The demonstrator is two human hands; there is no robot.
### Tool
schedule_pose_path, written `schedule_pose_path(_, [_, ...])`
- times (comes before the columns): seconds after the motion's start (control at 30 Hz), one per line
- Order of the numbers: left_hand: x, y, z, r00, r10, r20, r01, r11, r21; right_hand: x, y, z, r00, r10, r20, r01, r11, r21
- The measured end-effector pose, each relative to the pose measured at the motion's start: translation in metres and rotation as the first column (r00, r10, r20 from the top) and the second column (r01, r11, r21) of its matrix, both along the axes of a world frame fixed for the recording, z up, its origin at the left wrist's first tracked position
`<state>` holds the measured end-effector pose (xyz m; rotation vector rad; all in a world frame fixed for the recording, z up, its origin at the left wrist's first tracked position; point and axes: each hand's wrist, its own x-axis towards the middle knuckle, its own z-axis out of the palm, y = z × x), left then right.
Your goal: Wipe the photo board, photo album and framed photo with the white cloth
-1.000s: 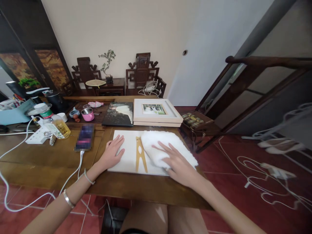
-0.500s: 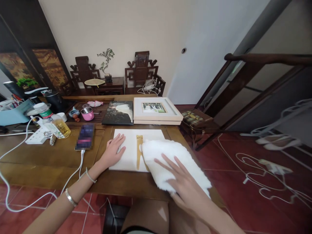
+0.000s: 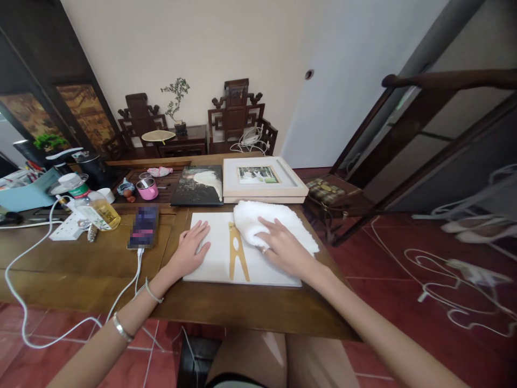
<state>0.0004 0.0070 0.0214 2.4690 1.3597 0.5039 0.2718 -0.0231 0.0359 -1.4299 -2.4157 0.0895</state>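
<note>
On the wooden table lies a white flat board (image 3: pixel 210 253) with a tan, two-legged shape (image 3: pixel 235 248) on its face, narrow at the top with a white oval in the middle. My left hand (image 3: pixel 194 245) rests flat on the board's left side, fingers stretched out, holding nothing. My right hand (image 3: pixel 283 242) grips a fluffy white cloth (image 3: pixel 258 215) and presses it over the board's upper right. The cloth hides that corner and reaches past the board's right edge. Part of my right fingers sinks into its folds.
Behind the board are a pale box frame with a photo (image 3: pixel 258 193) and a dark picture panel (image 3: pixel 194 186). A phone on a cable (image 3: pixel 143 226), a bottle of yellow liquid (image 3: pixel 103 213), a power strip (image 3: pixel 67 227) and a pink mug (image 3: pixel 147 188) stand left.
My right hand has carried the white cloth up and left, from the board's lower right to its upper right. More of the tan shape shows. My left hand stays on the board.
</note>
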Motion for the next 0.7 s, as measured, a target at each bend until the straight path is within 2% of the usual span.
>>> schedule_pose_path(0.07, [0.000,0.000,0.000,1.000,0.001,0.006,-0.001,1.000,0.001,-0.003,-0.020,0.000,1.000,0.016,-0.002,-0.016,1.000,0.015])
schedule_pose_path(0.23, [0.002,0.000,-0.001,1.000,0.001,0.002,-0.001,1.000,0.014,0.005,-0.100,0.008,0.990,0.140,-0.015,-0.140,0.990,0.001])
schedule_pose_path(0.33, [0.003,0.000,-0.001,1.000,0.000,-0.012,0.000,1.000,0.016,0.015,-0.123,0.010,0.984,0.178,-0.028,-0.179,0.984,-0.012])
schedule_pose_path(0.4, [0.002,0.000,-0.002,1.000,-0.005,-0.020,0.005,1.000,0.014,0.020,-0.116,0.007,0.987,0.155,-0.046,-0.155,0.988,-0.008])
schedule_pose_path(0.5, [0.000,0.000,-0.003,1.000,-0.019,-0.022,0.019,1.000,0.008,0.017,-0.075,0.001,0.996,0.062,-0.068,-0.063,0.998,-0.015])
schedule_pose_path(0.6, [-0.002,0.001,-0.005,1.000,-0.025,-0.001,0.025,1.000,0.011,-0.002,-0.024,-0.001,0.996,-0.045,-0.074,0.042,0.998,-0.035])
schedule_pose_path(0.7, [-0.002,0.001,-0.006,1.000,-0.019,0.025,0.018,1.000,0.019,-0.026,0.004,0.001,0.999,-0.024,-0.040,0.022,0.998,-0.051])
